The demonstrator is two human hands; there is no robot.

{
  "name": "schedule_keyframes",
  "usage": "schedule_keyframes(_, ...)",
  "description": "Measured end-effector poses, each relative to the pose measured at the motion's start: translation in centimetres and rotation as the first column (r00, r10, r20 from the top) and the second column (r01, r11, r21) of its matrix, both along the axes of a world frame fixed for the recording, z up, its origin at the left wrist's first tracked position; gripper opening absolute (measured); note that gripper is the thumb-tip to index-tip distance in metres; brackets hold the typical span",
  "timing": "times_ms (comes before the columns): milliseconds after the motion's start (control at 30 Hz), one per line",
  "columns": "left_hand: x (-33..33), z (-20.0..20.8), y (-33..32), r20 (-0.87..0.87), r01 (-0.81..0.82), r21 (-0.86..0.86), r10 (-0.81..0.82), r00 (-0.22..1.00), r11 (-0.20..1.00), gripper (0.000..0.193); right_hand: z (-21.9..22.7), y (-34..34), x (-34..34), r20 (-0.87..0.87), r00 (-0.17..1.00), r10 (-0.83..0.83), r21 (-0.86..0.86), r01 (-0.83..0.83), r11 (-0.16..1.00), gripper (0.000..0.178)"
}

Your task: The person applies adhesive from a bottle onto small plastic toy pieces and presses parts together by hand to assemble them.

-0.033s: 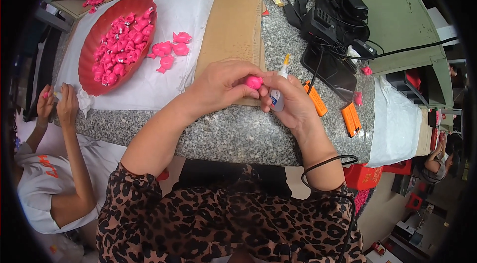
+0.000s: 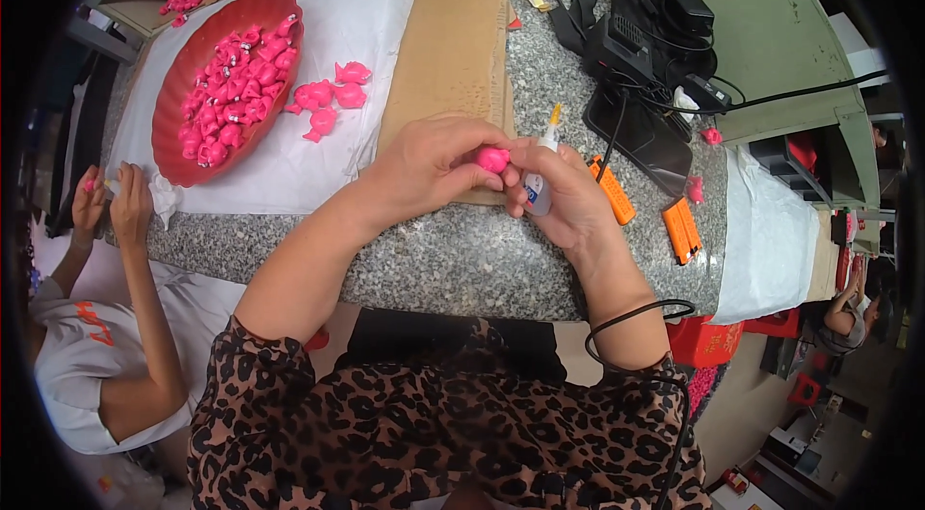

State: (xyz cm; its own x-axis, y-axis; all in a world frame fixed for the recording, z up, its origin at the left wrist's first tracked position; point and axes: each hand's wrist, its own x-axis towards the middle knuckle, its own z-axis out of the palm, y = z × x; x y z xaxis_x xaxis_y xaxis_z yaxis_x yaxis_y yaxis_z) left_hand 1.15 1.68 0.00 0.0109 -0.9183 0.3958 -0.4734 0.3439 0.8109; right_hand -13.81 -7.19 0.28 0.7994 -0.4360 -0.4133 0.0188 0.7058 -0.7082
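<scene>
Left hand with fingers pinched closed on a pink figurine, over cardboard on the speckled grey counter, right hand with fingers wrapped around a small bottle, red bowl to their left

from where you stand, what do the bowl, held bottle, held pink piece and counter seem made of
Bowl: probably plastic, with a fluted, moulded-looking rim and soft sheen.
Bottle: likely soft plastic, translucent and cloudy.
Pink piece: smooth and shiny where it shows; plastic or rubber, hard to tell.
Counter: grey and black speckle suggests granite, though an imitation is possible.
</scene>
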Motion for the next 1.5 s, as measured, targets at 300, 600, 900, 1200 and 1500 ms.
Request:
schedule_keyframes(300, -0.3, 0.5, -0.1, 0.156, -0.018, -0.108, 0.035, 0.987, 0.994, 0.028, 0.1, 0.0, -0.1, 0.007, 1.0, -0.01, 0.023, 0.01, 1.0, 0.01)
schedule_keyframes(600, -0.7, -0.2, -0.1, 0.289, -0.017, -0.213, 0.08, 0.954, 0.977, 0.031, -0.3, 0.0, -0.4, -0.013, 1.0, -0.015, 0.008, 0.015, 1.0, 0.009)
schedule_keyframes(900, -0.8, -0.2, -0.2, 0.348, -0.031, -0.262, 0.124, 0.929, 0.965, 0.031, 0.4, 0.3, 0.0, -0.038, 0.998, -0.041, -0.03, 0.04, 0.999, 0.009)
schedule_keyframes(1200, -1.2, -0.9, -0.5, 0.37, -0.051, -0.288, 0.16, 0.915, 0.956, 0.029, 0.1, 0.4, 0.0, -0.085, 0.993, -0.078, -0.047, 0.074, 0.996, 0.009)
schedule_keyframes(1500, -1.6, -0.8, -0.6, 0.366, -0.096, -0.265, 0.193, 0.911, 0.959, 0.025, 0.4, 0.4, 0.1, -0.095, 0.99, -0.103, -0.038, 0.1, 0.994, 0.01)
